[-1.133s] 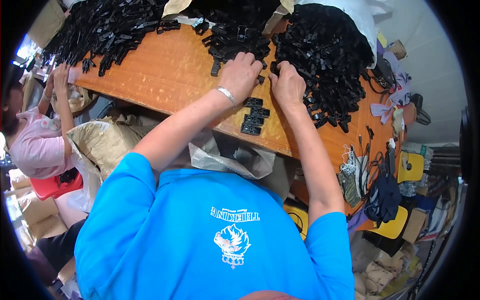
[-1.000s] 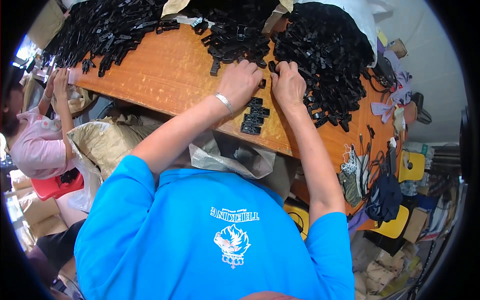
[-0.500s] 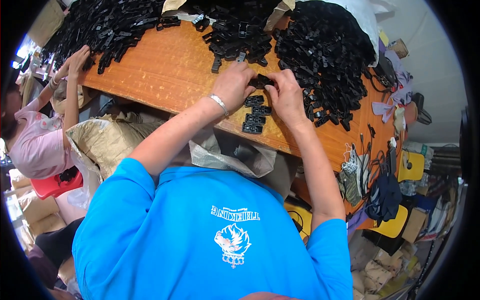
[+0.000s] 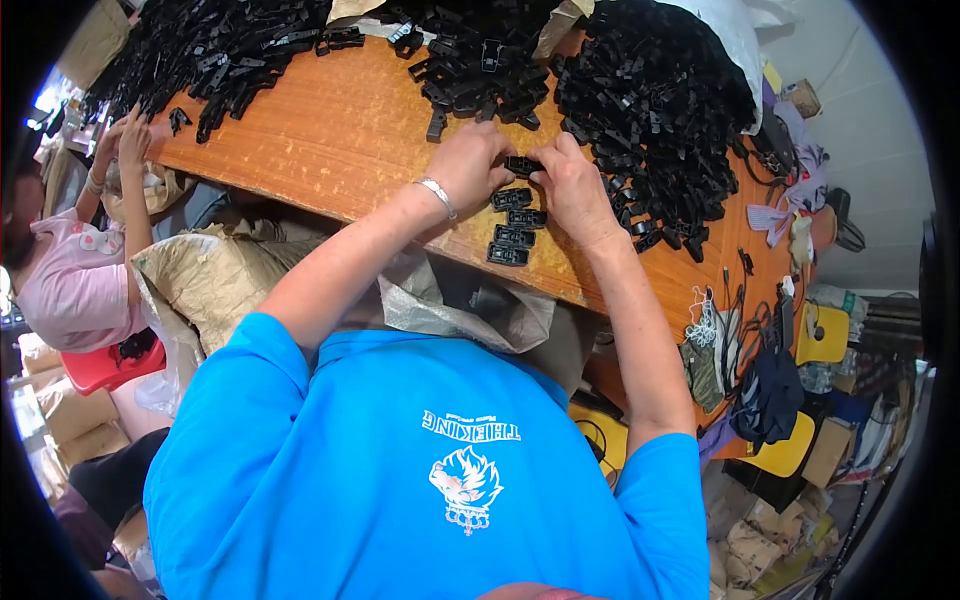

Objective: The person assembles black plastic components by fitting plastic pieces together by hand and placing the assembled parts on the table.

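Note:
My left hand (image 4: 472, 165) and my right hand (image 4: 572, 185) meet over the wooden table, fingers closed on the two ends of one black plastic clip (image 4: 521, 166). Fingertips hide parts of its ends. Just below it, towards my body, several similar black clips (image 4: 513, 237) lie in a short, slightly staggered column near the table edge. Beyond my left hand spreads a heap of loose black plastic parts (image 4: 480, 75). A larger heap (image 4: 650, 110) lies beyond and to the right of my right hand.
At the far left, another person (image 4: 80, 255) in pink reaches towards a third heap of black parts (image 4: 215, 55). Sacking (image 4: 215, 285) hangs by the near edge of the orange wooden table (image 4: 320, 130). Cords and dark cloth (image 4: 768, 400) hang at the right, near yellow chairs (image 4: 822, 335).
The clip between my hands now lies flatter, in line with the column, and my right hand has shifted slightly. The other person's hands have drawn back left, leaving a loose part on the table.

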Available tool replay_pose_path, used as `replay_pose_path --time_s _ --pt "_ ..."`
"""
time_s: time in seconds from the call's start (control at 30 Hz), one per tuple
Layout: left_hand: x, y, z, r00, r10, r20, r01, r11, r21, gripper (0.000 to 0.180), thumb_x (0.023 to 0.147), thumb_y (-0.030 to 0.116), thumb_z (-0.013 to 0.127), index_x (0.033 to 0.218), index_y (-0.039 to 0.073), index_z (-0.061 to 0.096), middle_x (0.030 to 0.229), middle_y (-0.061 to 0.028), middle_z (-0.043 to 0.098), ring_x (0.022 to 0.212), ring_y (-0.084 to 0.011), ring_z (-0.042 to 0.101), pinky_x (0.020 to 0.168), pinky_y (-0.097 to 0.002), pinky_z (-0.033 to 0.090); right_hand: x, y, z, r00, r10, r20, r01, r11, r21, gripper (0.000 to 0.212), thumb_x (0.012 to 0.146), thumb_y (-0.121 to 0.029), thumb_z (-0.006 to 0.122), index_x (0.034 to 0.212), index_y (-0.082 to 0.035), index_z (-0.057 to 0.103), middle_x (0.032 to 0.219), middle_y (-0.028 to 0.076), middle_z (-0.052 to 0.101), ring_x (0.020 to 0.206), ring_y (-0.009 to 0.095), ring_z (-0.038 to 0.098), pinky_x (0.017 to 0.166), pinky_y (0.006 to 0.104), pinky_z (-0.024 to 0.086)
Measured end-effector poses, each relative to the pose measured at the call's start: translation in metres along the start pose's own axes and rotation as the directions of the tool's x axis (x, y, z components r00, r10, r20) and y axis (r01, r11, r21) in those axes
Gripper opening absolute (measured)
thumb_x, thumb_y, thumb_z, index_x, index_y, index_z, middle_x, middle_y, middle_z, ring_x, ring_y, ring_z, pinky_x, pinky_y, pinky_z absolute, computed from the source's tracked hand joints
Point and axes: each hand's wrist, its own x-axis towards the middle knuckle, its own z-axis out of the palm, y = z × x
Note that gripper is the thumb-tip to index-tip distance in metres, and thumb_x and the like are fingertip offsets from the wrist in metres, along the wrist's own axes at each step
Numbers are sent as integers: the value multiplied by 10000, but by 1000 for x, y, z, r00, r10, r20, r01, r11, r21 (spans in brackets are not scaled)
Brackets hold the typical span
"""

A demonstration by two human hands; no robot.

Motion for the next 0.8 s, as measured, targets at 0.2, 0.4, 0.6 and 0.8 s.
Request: replay_pose_path --time_s 0.2,0.4,0.6,0.8 --pt "14 -7 0 993 -82 81 94 983 -158 289 932 337 767 985 56 812 918 -167 774 900 -371 737 812 -466 578 9 20 -4 959 235 158 -274 908 316 170 868 -50 841 996 42 778 933 146 734 813 233 726 728 359 579" --pt "24 6 -6 945 -221 240 241 969 -58 256 936 348 759 959 96 795 929 -129 793 912 -345 750 831 -461 575 21 27 -1 817 461 345 -563 768 307 212 863 -157 899 874 19 781 726 69 739 622 117 659 578 308 522" --pt "19 4 3 965 -196 174 208 976 -56 233 955 283 762 967 51 779 923 -141 775 895 -317 743 818 -428 567 8 37 6 871 419 254 -474 852 220 288 840 -260 911 946 -21 790 769 80 752 723 185 717 687 360 554" --pt "-6 3 -1 989 -33 146 43 997 -66 245 923 303 773 973 67 818 969 -168 780 927 -368 735 836 -472 564 -37 0 17 948 316 20 -314 929 198 242 910 -272 819 996 -47 802 937 138 742 833 318 725 757 411 559"
